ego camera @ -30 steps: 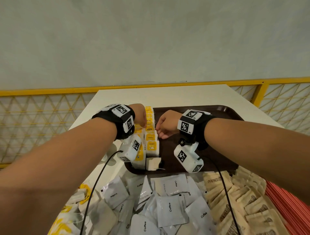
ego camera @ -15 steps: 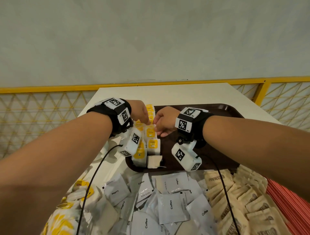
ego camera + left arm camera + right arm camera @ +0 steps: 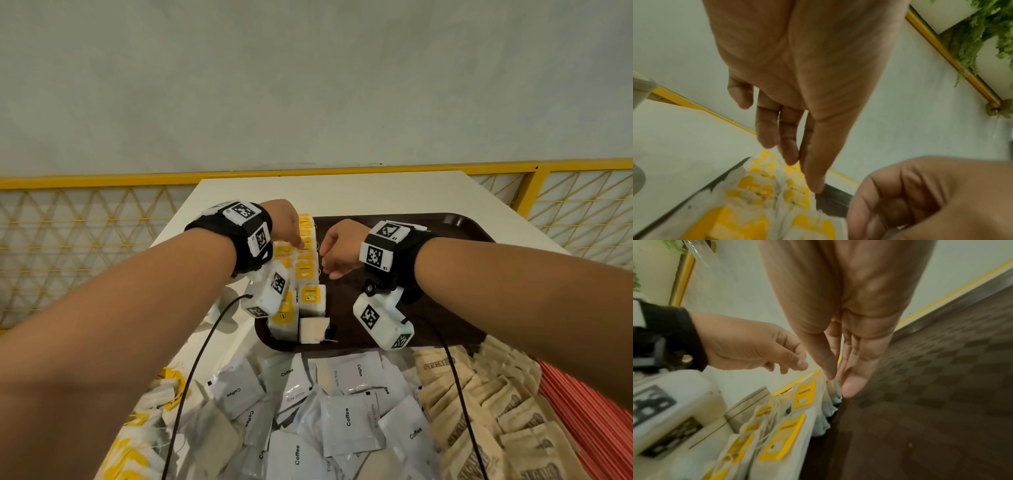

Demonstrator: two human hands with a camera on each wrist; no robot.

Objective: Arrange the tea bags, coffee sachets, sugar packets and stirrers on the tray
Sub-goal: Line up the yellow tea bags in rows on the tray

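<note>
- Head: left hand (image 3: 286, 222) and right hand (image 3: 337, 248) flank the tea bags (image 3: 305, 270), two rows at tray (image 3: 445, 284) left edge, likely squaring them.
- Left wrist: fingers (image 3: 813, 170) straight, grip empty.
- Right wrist: fingers (image 3: 851, 382) straight beside the row, holding nothing.

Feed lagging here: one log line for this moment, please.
phase: straightening tea bags | tray: tea bags only | left hand: open | right hand: open | coffee sachets: off tray

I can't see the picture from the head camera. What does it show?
Two hands, left hand and right hand, hover over rows of yellow-tagged tea bags on a brown tray. Coffee sachets and sugar packets are piled nearer.
</note>
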